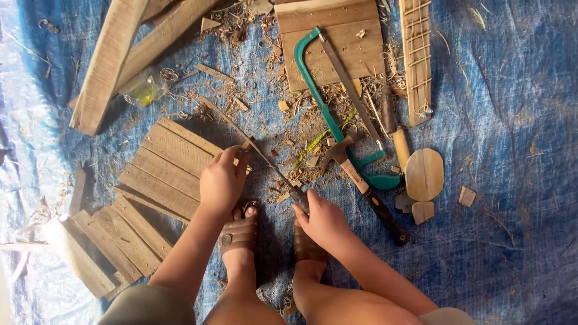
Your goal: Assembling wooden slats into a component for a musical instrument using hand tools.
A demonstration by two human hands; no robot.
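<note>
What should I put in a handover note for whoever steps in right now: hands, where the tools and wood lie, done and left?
Left hand: fingers pinch a small wood piece against the long knife.
Right hand: shut on the handle of the long knife, blade running up-left.
Both feet in sandals, on the blue tarp.
Right of the hands: claw hammer, green-framed hacksaw, a chisel-like tool with a pale handle, a rounded flat wood piece.
Left: slatted board panel.
Done: shavings litter the tarp, so carving has gone on.
Left: cannot tell how far the small piece is shaped.
</note>
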